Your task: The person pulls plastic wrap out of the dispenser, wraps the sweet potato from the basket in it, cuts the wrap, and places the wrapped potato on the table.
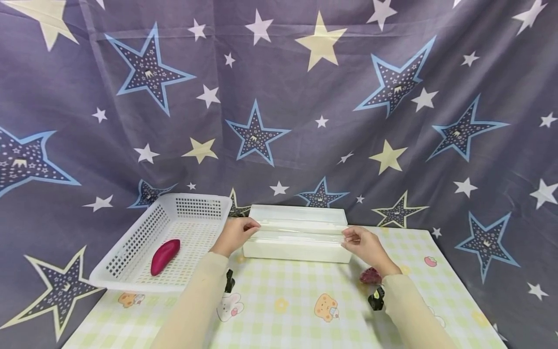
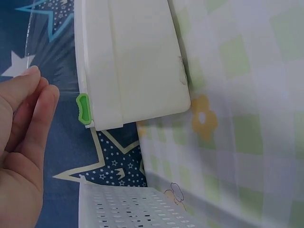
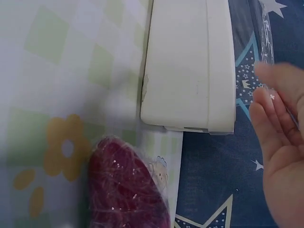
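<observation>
A long white cling film dispenser (image 1: 296, 250) lies across the far part of the table, its lid (image 1: 301, 213) raised at the back. A sheet of clear cling film (image 1: 301, 230) stretches above it. My left hand (image 1: 237, 235) pinches the film's left end between thumb and fingers. At the other end, my right hand (image 1: 366, 247) holds the film's right corner. The left wrist view shows a green slider (image 2: 84, 109) on the dispenser's edge and film (image 2: 57, 71) running from the fingertips. In the right wrist view the film's edge (image 3: 267, 42) is bunched.
On the left, a white perforated basket (image 1: 126, 286) holds a purple sweet potato (image 1: 165, 257). Another purple sweet potato, wrapped in film (image 3: 123, 185), lies beside my right wrist. The table has a checked cloth (image 1: 279, 286), and a starry curtain (image 1: 279, 87) hangs behind.
</observation>
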Motion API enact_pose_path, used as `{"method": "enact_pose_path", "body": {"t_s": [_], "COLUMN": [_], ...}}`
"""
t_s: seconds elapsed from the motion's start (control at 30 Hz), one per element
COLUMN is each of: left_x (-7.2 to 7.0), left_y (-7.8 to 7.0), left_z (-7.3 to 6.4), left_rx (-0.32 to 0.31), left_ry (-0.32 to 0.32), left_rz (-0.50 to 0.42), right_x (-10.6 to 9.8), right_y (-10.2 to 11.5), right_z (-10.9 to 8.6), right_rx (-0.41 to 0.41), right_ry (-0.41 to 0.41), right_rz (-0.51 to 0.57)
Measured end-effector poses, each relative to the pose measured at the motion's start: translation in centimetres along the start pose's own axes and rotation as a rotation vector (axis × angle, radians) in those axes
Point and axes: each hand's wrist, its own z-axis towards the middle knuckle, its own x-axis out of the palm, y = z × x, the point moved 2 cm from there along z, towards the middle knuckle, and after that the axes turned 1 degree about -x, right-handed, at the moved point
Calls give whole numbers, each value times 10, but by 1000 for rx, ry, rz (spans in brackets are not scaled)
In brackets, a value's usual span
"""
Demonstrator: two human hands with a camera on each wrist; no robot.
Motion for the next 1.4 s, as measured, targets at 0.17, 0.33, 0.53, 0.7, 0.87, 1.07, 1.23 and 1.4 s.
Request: {"method": "enact_pose_path", "body": {"t_s": [0.17, 0.33, 0.53, 0.7, 0.87, 1.07, 1.23, 1.4], "left_x": [-1, -5, -14, -21, -26, -32, -37, -43], "left_y": [2, -1, -11, -16, -20, -22, -26, -31], "left_z": [-1, -2, 0, 0, -1, -3, -4, -5], "left_rx": [2, 10, 34, 60, 79, 95, 127, 187], "left_ry": [-5, -21, -46, -53, -61, -71, -87, -131], "left_rz": [-25, -60, -75, -81, -83, -74, -75, -62], "right_x": [-2, -8, -14, -14, -15, -18, -23, -28], "right_y": [2, 5, 14, 20, 21, 26, 34, 39], "right_z": [-1, -2, -1, 1, 2, 1, -1, -3], "right_rx": [-31, -25, -63, -146, -189, -246, -289, -303], "right_ry": [-52, -64, -90, -129, -218, -262, -270, -291], "right_rz": [-84, -59, 12, 20, -43, -153, -231, -262]}}
